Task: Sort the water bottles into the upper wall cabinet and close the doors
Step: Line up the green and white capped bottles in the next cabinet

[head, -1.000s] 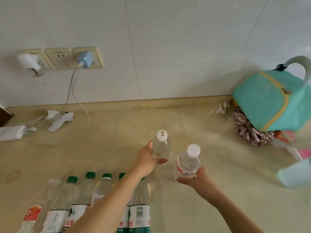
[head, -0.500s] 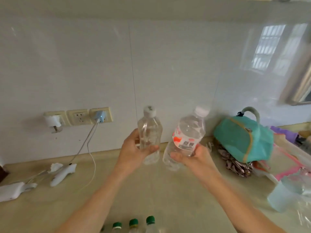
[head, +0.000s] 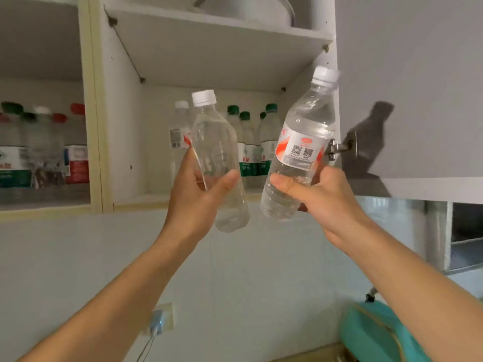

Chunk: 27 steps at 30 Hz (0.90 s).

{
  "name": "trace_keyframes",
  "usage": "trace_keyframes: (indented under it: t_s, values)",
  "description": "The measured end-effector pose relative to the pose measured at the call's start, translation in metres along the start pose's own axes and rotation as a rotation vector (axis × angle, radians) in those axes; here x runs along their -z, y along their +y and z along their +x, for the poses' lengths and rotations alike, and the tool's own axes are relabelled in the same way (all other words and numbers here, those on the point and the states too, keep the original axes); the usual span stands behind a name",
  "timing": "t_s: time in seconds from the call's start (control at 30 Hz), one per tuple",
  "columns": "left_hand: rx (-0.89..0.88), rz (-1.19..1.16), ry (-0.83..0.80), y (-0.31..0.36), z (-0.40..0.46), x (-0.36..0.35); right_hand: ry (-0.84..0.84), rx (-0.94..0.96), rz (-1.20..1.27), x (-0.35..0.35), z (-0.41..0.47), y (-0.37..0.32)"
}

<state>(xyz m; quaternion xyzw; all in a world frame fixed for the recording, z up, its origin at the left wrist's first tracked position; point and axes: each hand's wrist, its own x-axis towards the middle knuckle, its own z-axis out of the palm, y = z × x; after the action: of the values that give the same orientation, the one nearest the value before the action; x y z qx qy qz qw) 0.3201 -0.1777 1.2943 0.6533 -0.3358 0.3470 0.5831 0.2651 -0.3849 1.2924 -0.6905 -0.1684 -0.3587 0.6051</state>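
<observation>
Left hand (head: 198, 189) grips unlabelled bottle (head: 218, 163), right hand (head: 316, 192) grips labelled bottle (head: 300, 150), both near upright at frame centre. Open cabinet shelf (head: 146, 198) directly behind; left bottle appears nearer free spot.

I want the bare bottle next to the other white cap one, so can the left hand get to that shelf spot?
Probably yes: the door is open, the left hand holds the unlabelled clear bottle before the white-capped bottle, nothing between.

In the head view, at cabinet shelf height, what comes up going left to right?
Bottles behind the left cabinet pane → cabinet divider post → left hand with the unlabelled bottle → right hand with the red-labelled bottle → open grey door.
</observation>
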Motion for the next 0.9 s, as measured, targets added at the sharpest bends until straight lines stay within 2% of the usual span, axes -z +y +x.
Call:
trace_keyframes:
  t_s: [0.1, 0.23, 0.3, 0.47, 0.63, 0.8, 0.9]
  values:
    - [-0.136, 0.008, 0.013, 0.024, 0.027, -0.004, 0.011, 0.066, -0.039, 0.004, 0.03, -0.025]
    - [-0.208, 0.079, -0.013, 0.041, 0.059, -0.013, -0.025, 0.078, -0.094, 0.008, 0.071, -0.043]
    - [-0.163, 0.149, -0.004, 0.038, 0.073, -0.018, -0.028, 0.05, -0.152, 0.01, 0.088, -0.041]
    - [0.12, 0.182, -0.015, 0.011, 0.095, -0.032, -0.055, -0.068, -0.291, 0.008, 0.124, -0.024]
    - [0.221, 0.181, -0.065, -0.013, 0.113, -0.045, -0.058, -0.171, -0.377, 0.007, 0.147, 0.006]
    - [0.244, 0.463, -0.295, -0.027, 0.131, -0.038, -0.039, -0.179, -0.387, 0.012, 0.154, 0.036]
    - [0.276, 0.548, -0.411, -0.027, 0.14, -0.032, -0.047, -0.135, -0.476, 0.015, 0.159, 0.044]
